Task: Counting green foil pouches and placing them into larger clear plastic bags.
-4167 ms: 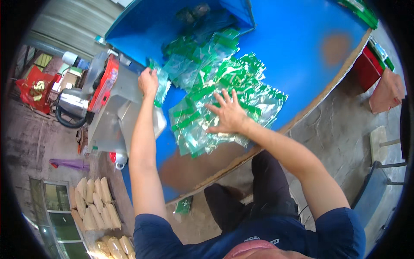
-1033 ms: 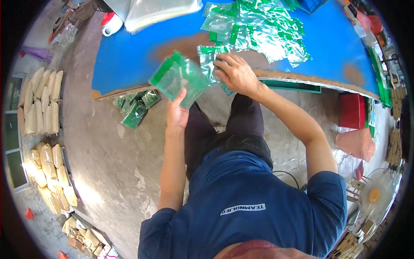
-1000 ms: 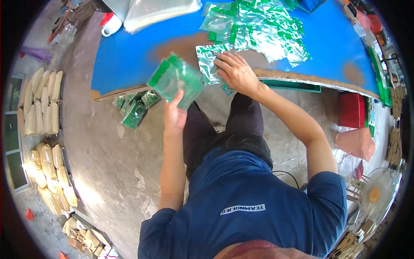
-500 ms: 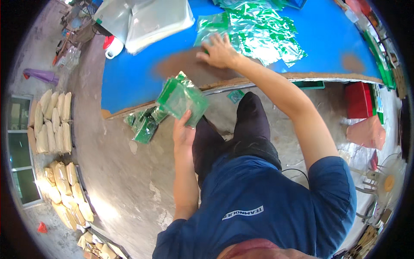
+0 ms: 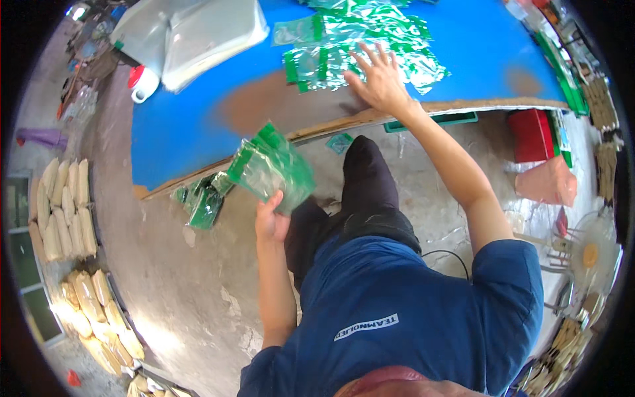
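Note:
My left hand (image 5: 272, 218) grips a small stack of green-and-clear plastic bags (image 5: 274, 165) by its lower edge, with the thumb on top. The stack is held in front of the table's near edge, slightly fanned. My right hand (image 5: 380, 83) is open, its fingers spread over the near side of a spread of similar green plastic bags (image 5: 370, 33) on the blue table (image 5: 489, 53). Whether its fingertips touch the bags I cannot tell. Glare hides parts of the spread bags.
Large clear plastic sheets (image 5: 215, 40) lie at the table's far left, beside a white container with a red lid (image 5: 143, 83). Green packets (image 5: 205, 205) lie below the table's near left edge. A red box (image 5: 531, 135) and a fan (image 5: 589, 255) stand at right, filled sacks (image 5: 63, 205) at left.
My right hand has moved right along the spread bags, its fingers spread. The stack in my left hand has turned a little and fanned out. The whole view has shifted slightly.

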The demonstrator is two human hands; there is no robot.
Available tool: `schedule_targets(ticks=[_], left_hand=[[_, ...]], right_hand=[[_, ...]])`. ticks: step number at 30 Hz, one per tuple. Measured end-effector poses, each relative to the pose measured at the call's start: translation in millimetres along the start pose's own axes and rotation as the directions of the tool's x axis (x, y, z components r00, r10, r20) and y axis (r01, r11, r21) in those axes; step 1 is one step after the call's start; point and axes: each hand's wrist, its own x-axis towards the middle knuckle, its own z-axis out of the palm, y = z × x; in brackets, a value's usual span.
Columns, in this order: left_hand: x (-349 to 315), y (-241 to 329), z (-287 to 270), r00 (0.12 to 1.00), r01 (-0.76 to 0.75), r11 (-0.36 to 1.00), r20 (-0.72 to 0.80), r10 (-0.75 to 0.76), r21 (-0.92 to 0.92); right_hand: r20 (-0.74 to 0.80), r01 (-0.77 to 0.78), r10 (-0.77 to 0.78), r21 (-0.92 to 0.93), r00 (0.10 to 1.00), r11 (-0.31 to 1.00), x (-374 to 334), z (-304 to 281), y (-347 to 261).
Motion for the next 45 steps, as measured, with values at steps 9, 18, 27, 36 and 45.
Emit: schedule_targets(ticks=[9, 18, 27, 36, 45], left_hand=[[20.2, -16.9, 46.2, 0.990, 0.121, 0.992, 0.066, -0.123, 0.038], [25.5, -41.8, 63.5, 0.987, 0.141, 0.987, 0.071, -0.146, 0.071], [33.6, -52.3, 64.0, 0.996, 0.082, 0.991, 0.026, -0.080, -0.107], [36.9, -59.7, 51.8, 0.996, 0.085, 0.973, 0.045, -0.077, -0.216], [42.0, -51.9, 53.2, 0.993, 0.060, 0.996, 0.104, -0.053, -0.065]], right_hand=[[0.146, 0.158, -0.226, 0.373, 0.963, 0.914, -80.7, -29.8, -37.4], [-0.115, 0.011, -0.007, 0.031, 0.993, 0.999, -25.1, 4.3, 63.4], [0.146, 0.308, -0.448, 0.541, 0.882, 0.783, -46.7, -15.9, -44.5], [0.188, 0.308, -0.384, 0.338, 0.904, 0.889, -45.2, -25.8, -29.7], [-0.049, -0.001, -0.003, -0.088, 0.999, 0.996, -30.1, -5.4, 9.5]])
